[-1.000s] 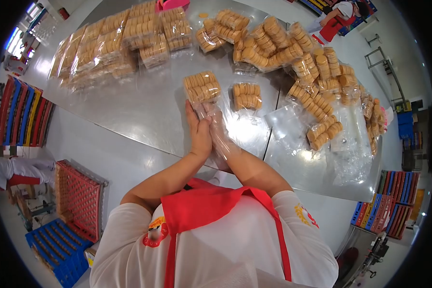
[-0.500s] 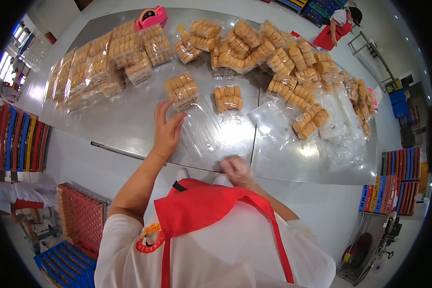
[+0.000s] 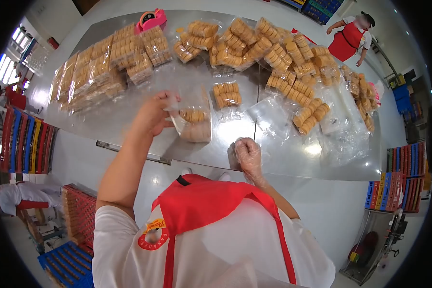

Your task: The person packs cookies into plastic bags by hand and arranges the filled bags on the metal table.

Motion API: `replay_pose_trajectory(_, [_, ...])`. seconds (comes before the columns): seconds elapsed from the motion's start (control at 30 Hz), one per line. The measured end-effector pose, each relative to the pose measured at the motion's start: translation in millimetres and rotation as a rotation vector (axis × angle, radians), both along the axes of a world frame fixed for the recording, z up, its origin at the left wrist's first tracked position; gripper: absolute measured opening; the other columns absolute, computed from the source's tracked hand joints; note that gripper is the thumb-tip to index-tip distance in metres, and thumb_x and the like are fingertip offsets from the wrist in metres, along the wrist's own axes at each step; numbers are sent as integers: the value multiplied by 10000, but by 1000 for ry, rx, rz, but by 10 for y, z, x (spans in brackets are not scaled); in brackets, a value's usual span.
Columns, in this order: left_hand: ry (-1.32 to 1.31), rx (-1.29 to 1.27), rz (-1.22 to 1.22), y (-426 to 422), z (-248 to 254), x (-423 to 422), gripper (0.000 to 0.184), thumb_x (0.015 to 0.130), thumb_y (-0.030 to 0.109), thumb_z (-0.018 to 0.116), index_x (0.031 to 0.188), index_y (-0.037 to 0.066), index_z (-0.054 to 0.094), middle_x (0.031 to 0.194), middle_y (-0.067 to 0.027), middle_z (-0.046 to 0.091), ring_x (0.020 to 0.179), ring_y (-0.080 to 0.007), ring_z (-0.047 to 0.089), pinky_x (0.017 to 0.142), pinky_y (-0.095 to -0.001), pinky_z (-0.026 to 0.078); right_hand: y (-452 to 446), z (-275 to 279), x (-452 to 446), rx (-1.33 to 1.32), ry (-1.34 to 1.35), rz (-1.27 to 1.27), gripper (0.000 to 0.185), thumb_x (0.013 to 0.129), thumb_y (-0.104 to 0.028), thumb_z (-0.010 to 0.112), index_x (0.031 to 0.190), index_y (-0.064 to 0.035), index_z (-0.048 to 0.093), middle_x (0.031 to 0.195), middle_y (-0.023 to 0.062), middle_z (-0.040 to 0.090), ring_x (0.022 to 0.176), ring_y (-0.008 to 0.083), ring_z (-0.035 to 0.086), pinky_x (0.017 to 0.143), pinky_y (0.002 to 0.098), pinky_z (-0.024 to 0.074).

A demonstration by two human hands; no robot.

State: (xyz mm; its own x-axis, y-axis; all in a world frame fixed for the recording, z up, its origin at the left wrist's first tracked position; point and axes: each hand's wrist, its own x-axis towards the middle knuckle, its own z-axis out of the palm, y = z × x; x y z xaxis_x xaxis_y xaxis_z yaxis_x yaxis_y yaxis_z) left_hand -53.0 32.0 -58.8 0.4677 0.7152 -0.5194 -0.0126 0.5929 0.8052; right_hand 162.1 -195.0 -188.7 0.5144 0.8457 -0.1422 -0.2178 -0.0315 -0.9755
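Observation:
My bare left hand (image 3: 157, 113) is at the left side of a clear plastic bag of round, biscuit-like pieces (image 3: 194, 126), its fingers closed on the film. Motion blurs the hand and the bag. The stacked pieces lie at the bag's end nearest me. My right hand (image 3: 248, 154), in a clear plastic glove, is curled into a fist over the table's front edge. Whatever it may hold is hidden. Between and beyond the hands, another small pack of biscuits (image 3: 227, 95) sits on the metal table (image 3: 221, 156).
Filled packs (image 3: 89, 65) stand in rows at the left, beside a pink tape dispenser (image 3: 151, 20). More packs (image 3: 293, 60) are heaped at the back right. Loose clear bags (image 3: 338, 129) lie at the right. A person in a red apron (image 3: 349, 38) is beyond the table.
The bag has turned round, its biscuits moving from the far end to the near end. My left hand has closed on it. My right hand has risen slightly. The far person has turned.

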Motion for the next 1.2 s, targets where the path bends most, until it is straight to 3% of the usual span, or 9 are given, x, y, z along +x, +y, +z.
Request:
replay_pose_trajectory(0.2, [-141,249,-79,-313,-679,-235,650,814,-18,630,1422,73,419,1389,-95,475,1256,-244,504,1009,-372,463,134,75,-123,240,-663,189,569,825,-33,663,1358,12,470,1307,214,542,1132,282,590,954,372,487])
replay_pose_trajectory(0.23, [-149,373,-156,-355,-1039,-286,697,800,-30,641,1445,67,397,1441,-106,424,1289,-243,480,1020,-371,449,172,123,-123,156,-606,333,787,805,-22,635,1502,22,272,1480,267,380,1362,396,418,1134,436,352])
replay_pose_trajectory(0.4, [98,748,-235,-823,-1070,4,761,744,4,740,1427,13,405,1414,-137,495,1243,-227,544,997,-339,460,624,16,-415,152,-646,368,624,842,-50,629,1392,50,353,1353,238,457,1251,355,474,1085,416,369])
replay_pose_trajectory(0.5, [109,730,1,-829,-1035,132,576,799,93,755,1314,-7,516,1162,-100,672,1090,-208,638,960,-337,486,949,5,-493,99,-632,406,803,896,-143,644,1485,112,163,1499,330,295,1397,440,328,1166,440,276])
replay_pose_trajectory(0.6, [301,812,71,-479,-1156,66,534,780,80,774,1252,-19,546,1161,-143,674,1058,-219,661,913,-351,511,1265,118,-546,121,-594,430,843,917,-159,638,1513,113,108,1526,353,263,1420,472,298,1177,459,265])
replay_pose_trajectory(0.8, [335,807,118,-23,-1116,-37,610,781,121,792,1305,-7,506,1197,-204,633,1125,-318,623,960,-381,492,1282,109,-495,338,-1074,279,592,832,-75,658,1369,63,450,1322,293,510,1226,459,496,1083,503,377])
replay_pose_trajectory(0.87, [466,1073,220,-87,-1308,-49,650,786,124,785,1343,-2,474,1268,-223,575,1187,-339,574,991,-389,470,1104,105,-326,467,-1337,177,443,786,-58,658,1215,13,574,1180,233,573,1105,412,543,998,535,426])
replay_pose_trajectory(0.93, [554,1085,294,-286,-1533,-193,710,791,113,767,1397,-9,419,1352,-242,477,1252,-380,500,1042,-410,427,853,274,-240,295,-1499,26,331,767,-118,678,1080,-17,643,1115,211,591,1081,402,544,953,530,433])
replay_pose_trajectory(1.2, [399,1213,-28,-1010,-1266,-309,197,755,17,604,949,31,638,1042,-136,585,1022,-354,563,916,-443,459,941,204,167,-18,-1764,-99,362,737,-63,667,1097,-95,639,1228,105,598,1091,355,545,894,506,458])
